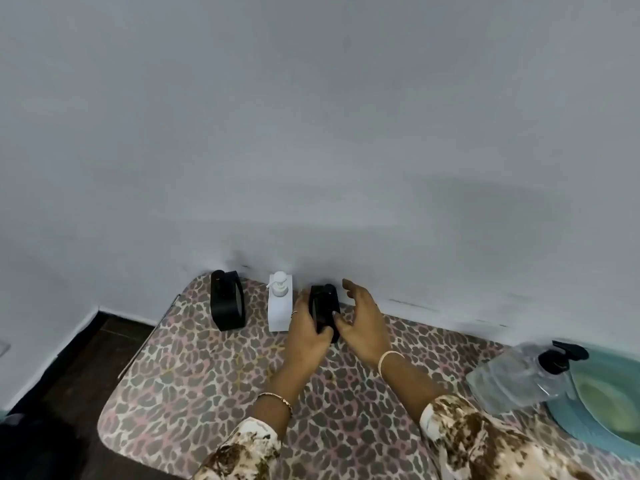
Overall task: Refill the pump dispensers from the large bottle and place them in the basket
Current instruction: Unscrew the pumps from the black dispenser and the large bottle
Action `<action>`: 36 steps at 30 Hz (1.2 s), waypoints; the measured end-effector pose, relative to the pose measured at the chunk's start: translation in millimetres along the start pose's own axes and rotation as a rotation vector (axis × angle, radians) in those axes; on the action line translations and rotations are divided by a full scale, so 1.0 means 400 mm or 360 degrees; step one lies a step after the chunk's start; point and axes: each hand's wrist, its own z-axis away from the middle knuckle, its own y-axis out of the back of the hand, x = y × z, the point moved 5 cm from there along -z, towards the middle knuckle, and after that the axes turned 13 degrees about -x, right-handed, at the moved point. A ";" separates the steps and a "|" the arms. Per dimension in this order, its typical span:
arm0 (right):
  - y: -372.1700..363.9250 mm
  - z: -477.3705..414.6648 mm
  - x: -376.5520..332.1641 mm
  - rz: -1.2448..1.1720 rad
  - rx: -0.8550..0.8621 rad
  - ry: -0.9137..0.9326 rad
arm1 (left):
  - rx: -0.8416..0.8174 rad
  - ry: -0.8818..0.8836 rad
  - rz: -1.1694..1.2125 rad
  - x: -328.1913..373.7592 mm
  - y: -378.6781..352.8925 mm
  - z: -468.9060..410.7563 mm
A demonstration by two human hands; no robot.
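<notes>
Black dispenser (323, 308), right of the white dispenser (280, 301) on the counter (194, 382): gripped by left hand (306, 336); right hand (363, 327) open, fingers spread, touching its other side.

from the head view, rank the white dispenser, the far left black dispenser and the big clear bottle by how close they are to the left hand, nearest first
Measured from the left hand:
1. white dispenser, right beside it on its left, by the wall.
2. far left black dispenser, further left along the wall.
3. big clear bottle, far off to the right, lying against the teal basket.
</notes>
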 end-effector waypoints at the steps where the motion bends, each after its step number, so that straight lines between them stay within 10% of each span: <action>1: -0.002 -0.012 0.006 -0.0004 -0.0003 -0.0004 | 0.0014 0.0013 0.0016 -0.010 -0.005 -0.013; 22: -0.020 -0.106 0.028 0.0319 -0.0012 -0.0004 | 0.0140 0.0382 -0.0049 -0.061 -0.073 -0.069; 36: 0.103 0.117 0.058 0.0398 0.0068 0.0023 | -0.0303 0.0235 0.0115 0.017 -0.179 0.048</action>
